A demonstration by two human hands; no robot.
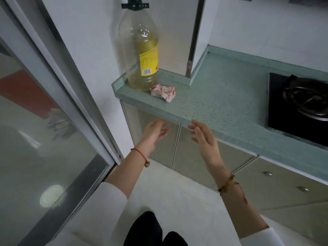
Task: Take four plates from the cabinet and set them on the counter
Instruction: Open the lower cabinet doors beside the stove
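A pale green speckled counter (221, 96) runs from the middle to the right. Under it stand two shut cabinet doors, the left door (154, 148) and the right door (188, 157). My left hand (154, 131) hovers open in front of the left door, just below the counter edge. My right hand (204, 137) is open too, held before the right door with its fingertips near the counter's front edge. Both hands hold nothing. No plates show anywhere; the cabinet's inside is hidden.
A tall oil bottle (142, 50) and a crumpled red-and-white cloth (164, 92) sit at the counter's left end. A black gas hob (300, 107) lies at the right. Drawers with round knobs (284, 183) are lower right. A glass sliding door (44, 139) fills the left.
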